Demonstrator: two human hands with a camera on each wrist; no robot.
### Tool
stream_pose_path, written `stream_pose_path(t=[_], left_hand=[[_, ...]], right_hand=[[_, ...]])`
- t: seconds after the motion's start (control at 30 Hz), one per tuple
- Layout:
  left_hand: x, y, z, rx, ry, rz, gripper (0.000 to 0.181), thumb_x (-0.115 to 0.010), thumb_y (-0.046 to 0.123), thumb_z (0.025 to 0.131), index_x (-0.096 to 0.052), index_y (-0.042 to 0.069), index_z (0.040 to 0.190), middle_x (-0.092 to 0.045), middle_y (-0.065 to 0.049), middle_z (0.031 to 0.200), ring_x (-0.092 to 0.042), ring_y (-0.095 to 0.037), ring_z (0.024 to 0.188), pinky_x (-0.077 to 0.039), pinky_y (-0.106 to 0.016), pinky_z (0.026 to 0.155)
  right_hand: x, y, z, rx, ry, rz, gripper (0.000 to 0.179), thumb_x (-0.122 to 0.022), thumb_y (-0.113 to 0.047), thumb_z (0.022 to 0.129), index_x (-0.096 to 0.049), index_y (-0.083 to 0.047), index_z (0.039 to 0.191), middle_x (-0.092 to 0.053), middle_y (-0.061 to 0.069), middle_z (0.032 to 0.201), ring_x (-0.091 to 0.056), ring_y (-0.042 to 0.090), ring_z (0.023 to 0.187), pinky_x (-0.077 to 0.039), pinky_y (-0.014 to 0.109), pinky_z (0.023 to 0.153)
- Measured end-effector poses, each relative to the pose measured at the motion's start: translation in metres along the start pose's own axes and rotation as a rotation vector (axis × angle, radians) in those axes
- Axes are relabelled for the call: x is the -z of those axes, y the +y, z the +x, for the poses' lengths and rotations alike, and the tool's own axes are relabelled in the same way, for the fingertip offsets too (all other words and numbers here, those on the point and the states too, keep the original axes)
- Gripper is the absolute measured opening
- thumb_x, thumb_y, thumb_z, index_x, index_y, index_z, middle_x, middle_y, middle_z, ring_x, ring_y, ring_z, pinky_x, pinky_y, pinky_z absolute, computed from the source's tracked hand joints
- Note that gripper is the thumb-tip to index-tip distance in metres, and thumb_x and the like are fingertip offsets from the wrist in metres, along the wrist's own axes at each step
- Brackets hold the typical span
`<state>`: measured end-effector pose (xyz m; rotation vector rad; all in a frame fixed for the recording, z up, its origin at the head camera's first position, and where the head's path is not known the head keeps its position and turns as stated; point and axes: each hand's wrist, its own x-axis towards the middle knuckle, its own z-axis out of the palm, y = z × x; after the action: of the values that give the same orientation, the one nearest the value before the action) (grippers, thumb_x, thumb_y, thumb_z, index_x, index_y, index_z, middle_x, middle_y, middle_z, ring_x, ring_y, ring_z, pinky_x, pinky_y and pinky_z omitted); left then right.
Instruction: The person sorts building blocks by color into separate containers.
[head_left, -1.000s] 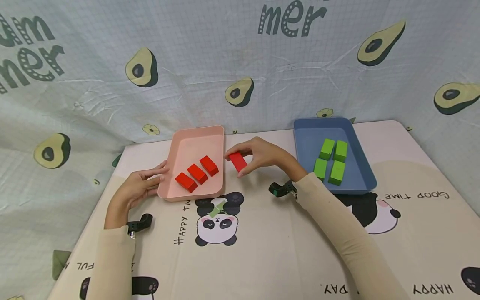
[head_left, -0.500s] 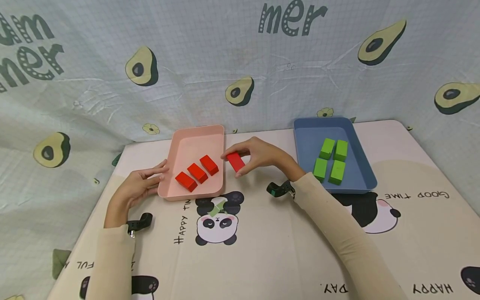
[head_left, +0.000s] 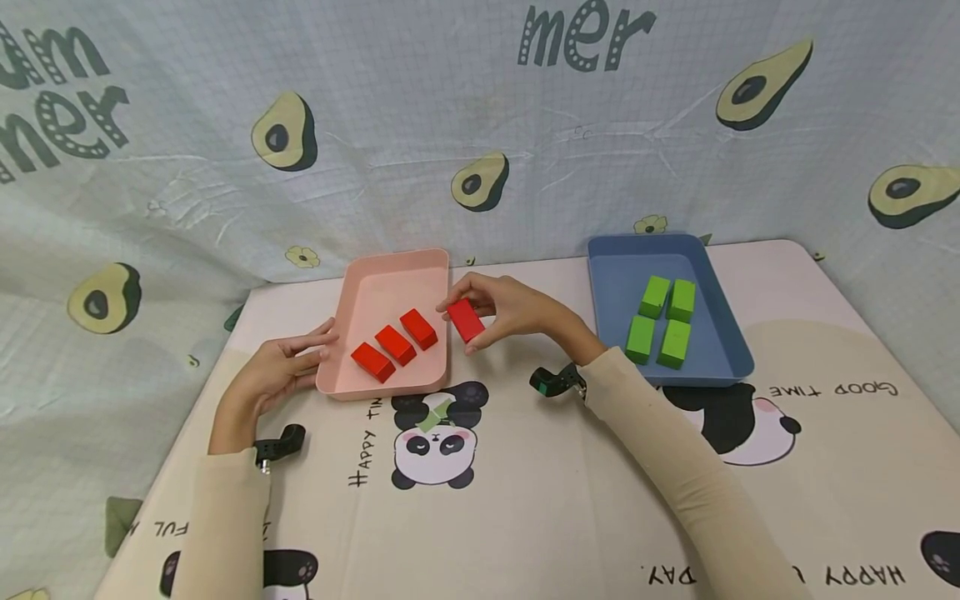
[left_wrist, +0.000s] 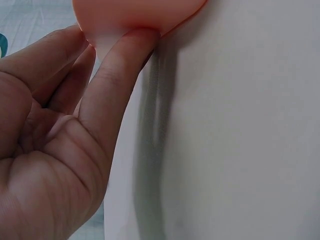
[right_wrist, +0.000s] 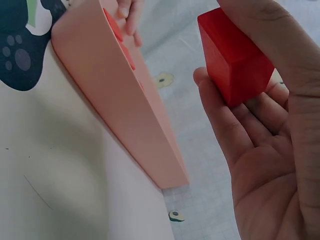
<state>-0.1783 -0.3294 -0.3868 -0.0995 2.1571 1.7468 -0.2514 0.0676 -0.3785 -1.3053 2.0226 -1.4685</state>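
A red block (head_left: 466, 320) is pinched between the thumb and fingers of my right hand (head_left: 517, 306), just right of the pink tray (head_left: 390, 283). In the right wrist view the red block (right_wrist: 232, 55) hangs level with or above the tray's wall (right_wrist: 120, 110), apart from it. Three more red blocks, such as the middle one (head_left: 395, 346), lie in a slanting row inside the pink tray. My left hand (head_left: 270, 377) touches the tray's left side with extended fingers. Seen from the left wrist, its thumb (left_wrist: 117, 75) presses the outer wall near a corner.
A blue tray (head_left: 611, 275) with several green blocks (head_left: 674, 344) stands at the back right, beyond my right forearm. A hanging cloth (head_left: 375, 192) with avocado prints rises behind the table. Panda drawings (head_left: 432, 457) and lettering decorate the tablecloth (head_left: 480, 533).
My right hand has shifted slightly left with the red block, closer to the pink tray's right rim. My left hand, both trays and the other blocks stay where they were.
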Motion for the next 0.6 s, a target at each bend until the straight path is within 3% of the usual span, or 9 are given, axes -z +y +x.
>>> stream_pose_path(t=[0.27, 0.6], left_hand=[[0.0000, -0.0005, 0.0007, -0.015, -0.012, -0.011, 0.056, -0.064, 0.007, 0.100, -0.041, -0.001, 0.151, -0.019, 0.002, 0.168, -0.064, 0.003, 0.113, -0.058, -0.028, 0.089], [-0.0004, 0.0009, -0.0002, -0.006, -0.009, -0.031, 0.056, -0.065, 0.007, 0.100, -0.042, 0.000, 0.150, -0.019, 0.002, 0.168, -0.065, 0.002, 0.112, -0.058, -0.028, 0.089]], right_hand=[[-0.0008, 0.0003, 0.0011, -0.002, 0.032, -0.045, 0.057, -0.087, -0.010, 0.080, -0.059, -0.005, 0.130, -0.062, 0.007, 0.125, -0.061, 0.021, 0.115, -0.054, 0.032, 0.101], [-0.0063, -0.0003, 0.0035, -0.050, 0.019, -0.081, 0.064, -0.086, -0.011, 0.083, -0.058, -0.004, 0.141, -0.060, 0.010, 0.134, -0.060, 0.022, 0.118, -0.055, 0.029, 0.100]])
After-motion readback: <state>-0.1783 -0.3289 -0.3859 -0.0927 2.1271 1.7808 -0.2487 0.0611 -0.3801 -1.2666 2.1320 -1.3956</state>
